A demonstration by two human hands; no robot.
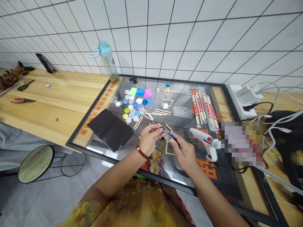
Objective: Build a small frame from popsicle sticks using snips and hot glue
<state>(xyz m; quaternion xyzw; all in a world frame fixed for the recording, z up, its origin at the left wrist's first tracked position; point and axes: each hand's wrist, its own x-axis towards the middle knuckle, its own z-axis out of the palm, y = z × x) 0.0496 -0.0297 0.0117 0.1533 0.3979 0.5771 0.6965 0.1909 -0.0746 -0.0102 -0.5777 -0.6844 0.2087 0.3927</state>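
My right hand (183, 151) is closed around a small blue-handled metal tool (172, 136); whether it is scissors or a knife I cannot tell. Its metal end points at my left hand (151, 137), which wears a beaded bracelet and pinches a small dark curved piece (163, 128). Thumb and fingers partly hide that piece. Below my hands lies a small frame of sticks (169, 148) on the glass. Just left of them is a folded sheet of black paper (111, 128). A white glue gun (204, 140) rests to the right of my right hand.
Several bottle caps (132, 115), coloured clay packs (140, 92) and loose sticks (163, 111) lie on the glass-topped table. A stick model (168, 94) stands behind, with packaged chopsticks (204, 108) at right. A water bottle (109, 61) stands back left; a power strip (242, 101) and cables crowd the right.
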